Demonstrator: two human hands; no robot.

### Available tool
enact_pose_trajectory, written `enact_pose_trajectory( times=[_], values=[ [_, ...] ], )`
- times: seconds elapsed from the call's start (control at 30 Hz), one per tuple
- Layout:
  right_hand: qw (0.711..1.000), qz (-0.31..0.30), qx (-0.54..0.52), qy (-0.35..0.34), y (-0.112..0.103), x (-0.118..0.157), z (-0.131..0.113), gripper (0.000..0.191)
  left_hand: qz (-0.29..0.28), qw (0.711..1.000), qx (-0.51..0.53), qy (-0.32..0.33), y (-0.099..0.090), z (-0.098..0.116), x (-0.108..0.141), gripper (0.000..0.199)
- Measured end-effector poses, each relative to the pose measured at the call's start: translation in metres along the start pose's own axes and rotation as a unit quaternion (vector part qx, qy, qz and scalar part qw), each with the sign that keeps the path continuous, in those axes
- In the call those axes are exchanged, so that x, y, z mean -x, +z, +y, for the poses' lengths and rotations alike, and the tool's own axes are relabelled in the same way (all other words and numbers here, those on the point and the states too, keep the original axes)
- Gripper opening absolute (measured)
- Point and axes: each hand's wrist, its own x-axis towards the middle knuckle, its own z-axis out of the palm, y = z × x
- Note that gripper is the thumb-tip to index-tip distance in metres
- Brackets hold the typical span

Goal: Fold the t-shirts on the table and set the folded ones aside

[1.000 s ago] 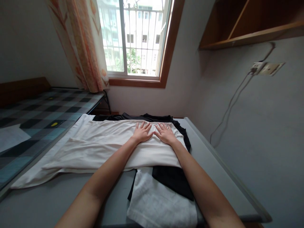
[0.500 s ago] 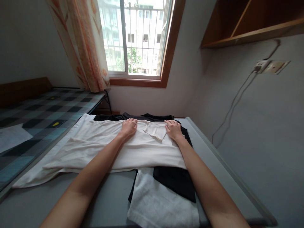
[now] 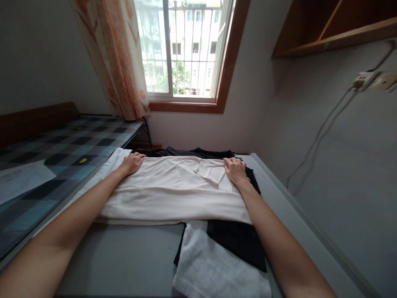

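Observation:
A cream-white shirt (image 3: 173,203) lies lengthwise across the grey table, its lower edge folded in a long band and a short sleeve (image 3: 211,169) laid flat near its right end. My left hand (image 3: 132,163) rests on the shirt's far left edge, fingers extended over the cloth. At the far right edge, beside the sleeve, my right hand (image 3: 235,169) presses on the fabric with its fingers spread a little. Black cloth (image 3: 198,153) shows behind the shirt. Below it hang a black piece (image 3: 237,242) and a light grey piece (image 3: 217,260).
The grey table (image 3: 124,260) runs beneath the clothes. To the left is a bed with a checked mattress (image 3: 102,136) and a paper sheet (image 3: 25,178). A curtain (image 3: 120,62) and window stand ahead. A cable (image 3: 319,132) hangs from a socket on the right wall.
My left hand has slid left along the shirt's far edge, and the cloth there lies smoother. My right hand stays beside the sleeve. The view has shifted slightly.

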Motion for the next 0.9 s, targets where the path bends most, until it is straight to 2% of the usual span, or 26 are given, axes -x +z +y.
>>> enact_pose_trajectory(
  times=[0.2, 0.3, 0.43, 0.57, 0.67, 0.73, 0.83, 0.9],
  values=[
    [0.999, 0.034, -0.015, 0.024, 0.001, -0.002, 0.001, 0.037, 0.022, 0.999, -0.023, -0.011, -0.01, -0.017, 0.003, 0.049],
    [0.998, 0.047, -0.022, 0.036, 0.002, -0.001, 0.001, 0.038, 0.012, 0.999, -0.043, -0.015, -0.014, -0.024, 0.001, 0.047],
    [0.998, 0.045, -0.015, 0.045, 0.003, 0.0, -0.001, 0.035, 0.002, 0.998, -0.062, -0.02, -0.017, -0.034, -0.001, 0.031],
    [0.997, 0.026, -0.018, 0.068, 0.0, -0.01, 0.0, 0.026, 0.035, 0.998, -0.054, -0.002, -0.028, -0.038, 0.003, 0.021],
    [0.995, 0.031, -0.047, 0.079, -0.013, -0.02, 0.001, 0.022, 0.052, 0.997, -0.05, 0.023, -0.044, -0.039, 0.009, 0.023],
    [0.993, 0.061, -0.071, 0.066, -0.029, -0.02, 0.001, 0.023, 0.069, 0.995, -0.053, 0.042, -0.057, -0.041, 0.018, 0.027],
    [0.987, 0.123, -0.107, 0.0, -0.055, -0.002, 0.002, 0.026, 0.129, 0.988, -0.048, 0.071, -0.075, -0.046, 0.042, 0.037],
    [0.982, 0.136, -0.118, -0.049, -0.067, 0.021, 0.005, 0.026, 0.166, 0.982, -0.034, 0.087, -0.081, -0.052, 0.067, 0.042]
  ],
)
